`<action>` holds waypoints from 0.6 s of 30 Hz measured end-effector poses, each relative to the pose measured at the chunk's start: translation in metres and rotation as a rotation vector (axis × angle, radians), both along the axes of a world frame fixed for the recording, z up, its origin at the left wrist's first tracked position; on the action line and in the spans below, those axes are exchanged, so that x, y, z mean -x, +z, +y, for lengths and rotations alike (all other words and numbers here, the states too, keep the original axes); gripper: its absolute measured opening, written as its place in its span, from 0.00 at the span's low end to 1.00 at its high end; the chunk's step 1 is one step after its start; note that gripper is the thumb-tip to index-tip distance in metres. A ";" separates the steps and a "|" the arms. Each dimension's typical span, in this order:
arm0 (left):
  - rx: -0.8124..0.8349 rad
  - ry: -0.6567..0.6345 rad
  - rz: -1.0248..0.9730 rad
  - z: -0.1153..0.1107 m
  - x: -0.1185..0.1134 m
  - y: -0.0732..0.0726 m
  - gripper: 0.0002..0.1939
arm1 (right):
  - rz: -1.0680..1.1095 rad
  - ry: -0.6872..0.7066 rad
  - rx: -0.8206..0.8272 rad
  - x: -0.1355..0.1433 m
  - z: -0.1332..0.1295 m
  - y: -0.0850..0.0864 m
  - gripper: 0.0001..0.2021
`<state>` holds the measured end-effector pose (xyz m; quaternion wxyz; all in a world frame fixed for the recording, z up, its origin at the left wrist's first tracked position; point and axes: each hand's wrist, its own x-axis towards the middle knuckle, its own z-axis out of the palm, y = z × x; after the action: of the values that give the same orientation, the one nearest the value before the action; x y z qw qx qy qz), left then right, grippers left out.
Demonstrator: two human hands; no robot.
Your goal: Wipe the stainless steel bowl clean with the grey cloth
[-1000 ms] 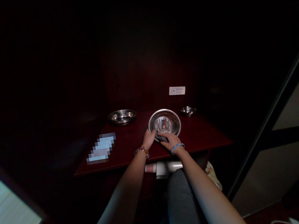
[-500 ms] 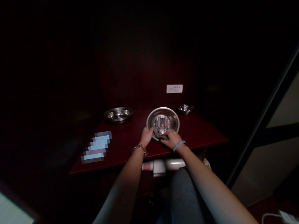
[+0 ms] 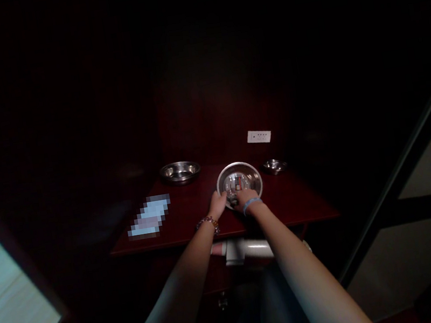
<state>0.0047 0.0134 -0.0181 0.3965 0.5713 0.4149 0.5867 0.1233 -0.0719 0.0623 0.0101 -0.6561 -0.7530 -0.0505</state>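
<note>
A shiny steel basin (image 3: 250,172) is tilted toward me over the front half of the dark red tabletop. Its inside bottom carries a small red, black and white label (image 3: 238,183). My left hand (image 3: 218,205) grips the basin's near left rim, thumb inside. Fingers curled, my right hand (image 3: 245,199) is pressed against the basin's lower inside wall. Between the two hands shows a small crumpled grey cloth (image 3: 232,199), partly hidden under the right fingers; its details are blurred.
On the red tabletop (image 3: 193,225), a wide steel bowl (image 3: 180,173) stands back left and a small steel bowl (image 3: 275,167) back right. A blurred-out pale flat object (image 3: 149,216) lies left. A white socket (image 3: 259,136) is on the wall. White rolled things (image 3: 256,248) sit beneath.
My right hand has shifted left and curled more inside the basin, over the grey cloth. My left hand keeps its hold on the rim. The whole view has shifted slightly.
</note>
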 end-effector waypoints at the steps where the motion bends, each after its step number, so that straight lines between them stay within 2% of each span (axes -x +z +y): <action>1: -0.008 0.023 0.003 0.001 0.000 -0.001 0.07 | 0.024 0.019 -0.003 -0.010 -0.002 -0.006 0.21; 4: -0.037 0.040 0.017 0.003 0.000 -0.003 0.08 | 0.080 0.031 -0.052 -0.031 -0.006 -0.020 0.20; 6: -0.040 0.023 0.027 0.003 0.000 -0.003 0.08 | 0.075 0.035 -0.080 -0.034 -0.009 -0.024 0.20; 10: -0.027 -0.012 -0.017 0.004 0.000 -0.001 0.10 | -0.033 0.046 -0.171 -0.022 -0.014 -0.019 0.18; 13: -0.038 -0.017 -0.087 0.003 0.001 0.000 0.12 | -0.094 -0.004 -0.293 -0.016 -0.017 -0.013 0.16; 18: -0.003 0.005 -0.163 0.002 0.002 0.001 0.13 | -0.035 -0.069 -0.458 -0.028 -0.015 -0.017 0.20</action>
<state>0.0024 0.0157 -0.0169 0.4268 0.5212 0.3818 0.6328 0.1517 -0.0871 0.0456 0.1439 -0.6609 -0.6991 -0.2319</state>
